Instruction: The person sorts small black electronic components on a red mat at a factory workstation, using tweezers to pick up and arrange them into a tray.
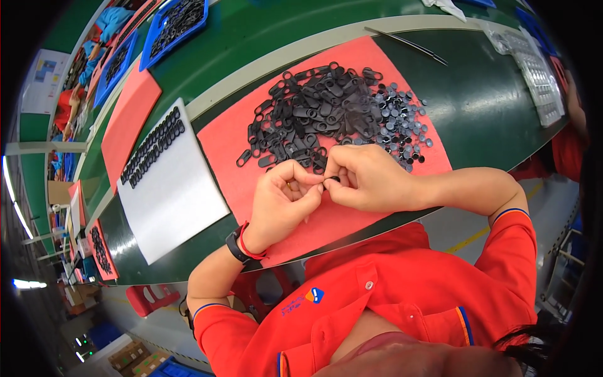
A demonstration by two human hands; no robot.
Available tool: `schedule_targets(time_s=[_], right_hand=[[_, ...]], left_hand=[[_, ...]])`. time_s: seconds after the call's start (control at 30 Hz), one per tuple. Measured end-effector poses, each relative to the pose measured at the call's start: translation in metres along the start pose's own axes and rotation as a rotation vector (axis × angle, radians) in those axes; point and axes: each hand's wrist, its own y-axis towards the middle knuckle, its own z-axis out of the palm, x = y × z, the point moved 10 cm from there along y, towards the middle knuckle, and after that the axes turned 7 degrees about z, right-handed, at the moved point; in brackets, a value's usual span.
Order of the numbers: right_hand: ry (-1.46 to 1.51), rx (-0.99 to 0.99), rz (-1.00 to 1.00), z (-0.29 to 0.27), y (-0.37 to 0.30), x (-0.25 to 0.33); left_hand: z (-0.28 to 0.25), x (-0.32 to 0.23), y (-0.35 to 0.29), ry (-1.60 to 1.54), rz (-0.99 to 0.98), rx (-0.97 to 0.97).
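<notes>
My left hand (282, 200) and my right hand (372, 178) meet fingertip to fingertip over the pink mat (292, 242). Between the right thumb and forefinger shows a small dark part (332, 179), mostly covered by the fingers. The left thumb and forefinger are pinched against its near side; what they grip is hidden. Just beyond my hands lies a heap of black oval loop pieces (314, 103), each with a hole at one end. Beside it on the right, small round grey and black discs (402, 119) are scattered in a pile.
Left of the mat, a white foam sheet (173, 210) carries two rows of black pieces (151, 147). Tweezers (408, 46) lie at the far right. A clear plastic tray (532, 75) stands near a co-worker's arm (575, 103). Blue bins (176, 28) sit at far left.
</notes>
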Motion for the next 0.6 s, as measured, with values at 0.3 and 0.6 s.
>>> schedule_targets(time_s=[0.3,0.6], right_hand=[[0.089,-0.052,-0.045,-0.0072,0.0002,-0.0020],[-0.064,-0.042,-0.074,-0.0024,-0.0034,0.0044]], left_hand=[[-0.0027,-0.0083,0.0000,0.036,0.076,-0.092],[0.0007,-0.0058,-0.0028,0.073,0.129,-0.069]])
